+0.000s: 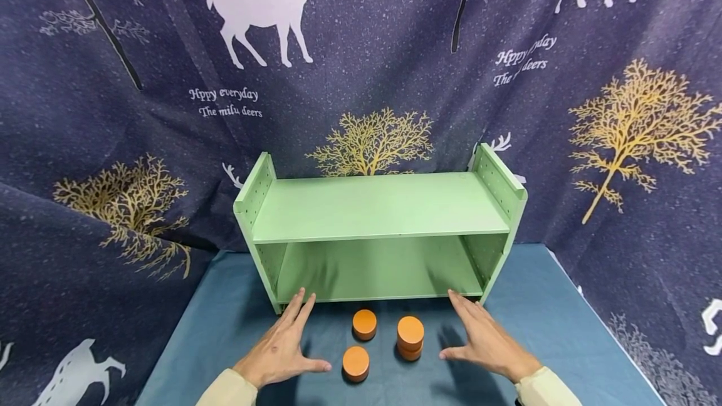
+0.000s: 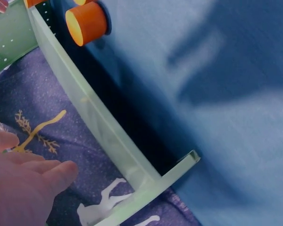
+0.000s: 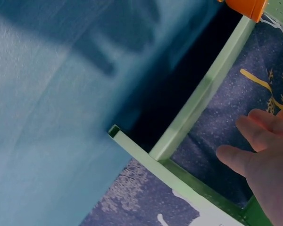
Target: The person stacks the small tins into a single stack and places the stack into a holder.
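Note:
My left hand (image 1: 282,346) hovers over the table with fingers straight and thumb spread, left of several short orange cylinders. Holding nothing either, my right hand (image 1: 487,340) mirrors it on the other side. Between the hands stand a back cylinder (image 1: 364,323), a front cylinder (image 1: 356,363) nearest the left thumb, and a stack of two cylinders (image 1: 410,334) nearest the right thumb. Behind them is a light green two-tier shelf (image 1: 380,205) with nothing on either board. Both wrist views show the shelf's edge (image 2: 94,113) and part of an orange cylinder (image 3: 249,7).
A blue cloth (image 1: 225,312) covers the table. Around it hangs a dark blue curtain (image 1: 366,67) printed with white deer and golden trees. The shelf's side panels (image 1: 502,174) rise above its top board, and shadows of the hands fall on the cloth.

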`<control>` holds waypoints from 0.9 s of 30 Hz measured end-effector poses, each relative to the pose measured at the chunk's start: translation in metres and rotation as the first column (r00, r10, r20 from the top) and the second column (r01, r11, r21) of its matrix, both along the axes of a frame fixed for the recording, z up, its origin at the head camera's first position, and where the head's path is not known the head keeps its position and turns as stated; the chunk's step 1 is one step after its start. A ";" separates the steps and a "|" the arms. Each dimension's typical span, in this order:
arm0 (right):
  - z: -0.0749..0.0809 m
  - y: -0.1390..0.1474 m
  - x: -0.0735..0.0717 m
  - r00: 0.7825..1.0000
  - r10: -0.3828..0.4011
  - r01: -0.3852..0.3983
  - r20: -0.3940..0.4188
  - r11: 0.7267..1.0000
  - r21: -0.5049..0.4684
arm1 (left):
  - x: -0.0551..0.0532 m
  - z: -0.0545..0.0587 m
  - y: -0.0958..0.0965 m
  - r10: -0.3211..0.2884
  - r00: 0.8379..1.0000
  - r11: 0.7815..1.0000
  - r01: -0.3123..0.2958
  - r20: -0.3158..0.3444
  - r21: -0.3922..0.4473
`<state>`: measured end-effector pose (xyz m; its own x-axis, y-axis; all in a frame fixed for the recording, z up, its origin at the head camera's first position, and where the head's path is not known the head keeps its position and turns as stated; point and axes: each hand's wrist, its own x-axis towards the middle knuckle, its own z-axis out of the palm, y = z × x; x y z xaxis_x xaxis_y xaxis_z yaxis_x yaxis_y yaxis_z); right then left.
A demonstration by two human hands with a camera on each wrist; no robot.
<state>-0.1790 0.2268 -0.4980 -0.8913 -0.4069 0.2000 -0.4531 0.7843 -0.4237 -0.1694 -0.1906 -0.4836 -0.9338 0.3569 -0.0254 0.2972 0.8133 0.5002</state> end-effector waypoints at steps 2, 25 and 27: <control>-0.002 -0.001 0.000 1.000 -0.009 0.009 0.016 1.000 -0.016 | 0.000 -0.002 0.001 -0.002 1.000 1.000 0.002 -0.002 0.005; -0.024 -0.016 -0.009 0.986 0.015 0.003 0.166 0.994 -0.108 | 0.007 -0.032 0.015 0.004 1.000 0.996 -0.005 0.009 0.095; -0.025 -0.018 -0.010 0.986 0.020 -0.002 0.166 0.994 -0.112 | 0.008 -0.035 0.016 0.001 1.000 0.995 -0.002 0.009 0.103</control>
